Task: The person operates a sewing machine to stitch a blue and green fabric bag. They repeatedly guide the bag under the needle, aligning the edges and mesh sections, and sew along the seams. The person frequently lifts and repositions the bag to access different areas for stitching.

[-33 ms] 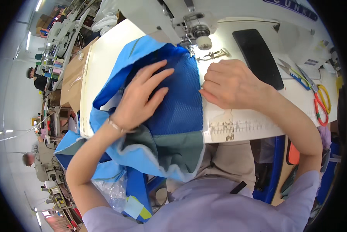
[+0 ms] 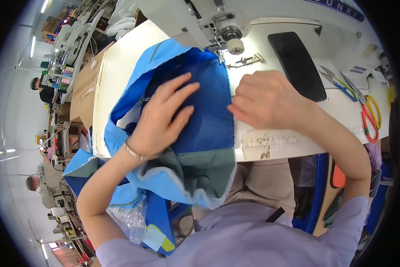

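A sky-blue fabric piece (image 2: 164,180) with a royal-blue mesh panel (image 2: 204,113) and a grey-green section (image 2: 209,171) lies over the table's front edge. Its far right corner sits under the presser foot of a white sewing machine (image 2: 224,33). My left hand (image 2: 164,111) rests on the mesh, fingers spread and open. At the mesh's right edge is my right hand (image 2: 264,98), its fingers curled closed and its thumb at the edge; the exact pinch is hidden under the fingers.
On the white table (image 2: 128,53) a dark phone-like slab (image 2: 296,66) lies right of the needle. Beyond it are scissors (image 2: 365,104) and blue-handled snips (image 2: 342,86). A metal guide (image 2: 246,61) sits beside the foot; a printed ruler (image 2: 284,141) runs along the front edge.
The fabric has shifted slightly away from me, toward the machine. My right thumb has edged a little to the left; my left hand stays spread on the mesh.
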A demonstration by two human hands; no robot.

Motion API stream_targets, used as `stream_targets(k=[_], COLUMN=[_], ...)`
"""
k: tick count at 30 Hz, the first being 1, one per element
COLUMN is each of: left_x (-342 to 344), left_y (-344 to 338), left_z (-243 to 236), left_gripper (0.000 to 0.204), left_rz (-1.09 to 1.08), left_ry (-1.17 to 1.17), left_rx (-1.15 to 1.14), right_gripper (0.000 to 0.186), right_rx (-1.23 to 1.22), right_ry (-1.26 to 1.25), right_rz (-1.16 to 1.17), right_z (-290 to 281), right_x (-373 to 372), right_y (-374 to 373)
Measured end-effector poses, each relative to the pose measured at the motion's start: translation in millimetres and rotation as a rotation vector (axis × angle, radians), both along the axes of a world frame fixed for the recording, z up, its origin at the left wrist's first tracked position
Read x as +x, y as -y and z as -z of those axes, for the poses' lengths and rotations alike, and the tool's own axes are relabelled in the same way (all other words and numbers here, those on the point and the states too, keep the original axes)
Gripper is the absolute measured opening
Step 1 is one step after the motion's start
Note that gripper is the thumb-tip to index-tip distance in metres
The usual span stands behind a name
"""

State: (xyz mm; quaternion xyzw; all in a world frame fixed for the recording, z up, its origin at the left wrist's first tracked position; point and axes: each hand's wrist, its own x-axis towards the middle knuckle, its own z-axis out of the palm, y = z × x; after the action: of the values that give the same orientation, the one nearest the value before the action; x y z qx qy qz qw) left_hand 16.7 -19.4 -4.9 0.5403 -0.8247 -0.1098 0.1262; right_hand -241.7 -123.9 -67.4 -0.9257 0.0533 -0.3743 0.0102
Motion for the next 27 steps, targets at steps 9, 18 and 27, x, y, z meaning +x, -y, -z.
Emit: stream_targets(k=[9, 18, 27], left_x=[-4, 33, -51], left_y=[-59, -41, 46], left_z=[18, -11, 4], left_gripper=[0.059, 0.039, 0.027], left_rz=[-0.136, -0.487, 0.603], left_ry=[0.014, 0.220, 0.216], left_rx=[0.002, 0.158, -0.213], right_gripper=[0.031, 0.042, 0.046], right_rx=[1.357, 1.898, 1.729], right_ry=[0.316, 0.221, 0.113], right_rz=[0.099, -0.118, -0.086], right_z=[95, 35, 17], right_x=[-1, 25, 18], right_y=[-190, -228, -236])
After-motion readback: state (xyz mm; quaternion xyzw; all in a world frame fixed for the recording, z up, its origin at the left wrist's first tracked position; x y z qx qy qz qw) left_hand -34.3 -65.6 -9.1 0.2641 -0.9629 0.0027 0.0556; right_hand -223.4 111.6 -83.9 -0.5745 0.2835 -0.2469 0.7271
